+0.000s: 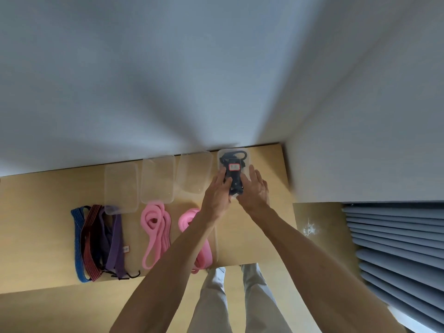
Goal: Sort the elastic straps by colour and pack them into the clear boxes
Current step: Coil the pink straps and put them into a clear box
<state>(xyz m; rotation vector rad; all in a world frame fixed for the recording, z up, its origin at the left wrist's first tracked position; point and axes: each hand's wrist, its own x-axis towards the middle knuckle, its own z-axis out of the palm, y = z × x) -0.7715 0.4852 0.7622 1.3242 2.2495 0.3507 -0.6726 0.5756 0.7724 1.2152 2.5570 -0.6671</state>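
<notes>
Black straps [234, 175] sit bundled in the rightmost clear box [222, 157], a dark wad with a white label edged in red on top. I read the bundle's long axis as running away from me toward the wall, in line with the box's own length. That box stands at the far right of the wooden table [48, 200], its far end close against the wall [168, 80].

My left hand [217, 193] lies over the near left part of the bundle with fingers laid forward on it; whether they pinch the strap I cannot tell. My right hand [254, 188] is released, fingers straight and held against the box's right side.

To the left stand three more clear boxes in a row: one [194, 174] just beside the packed box, the next [157, 180] beside that, the last [121, 186] farthest left. Nearer me lie two pink strap coils [156, 233], the right one partly under my left forearm, and a pile of blue, red and purple straps [96, 241] reaching the table's near edge. On the right a side wall closes in just past the table end, while bare tabletop lies open at the far left.
</notes>
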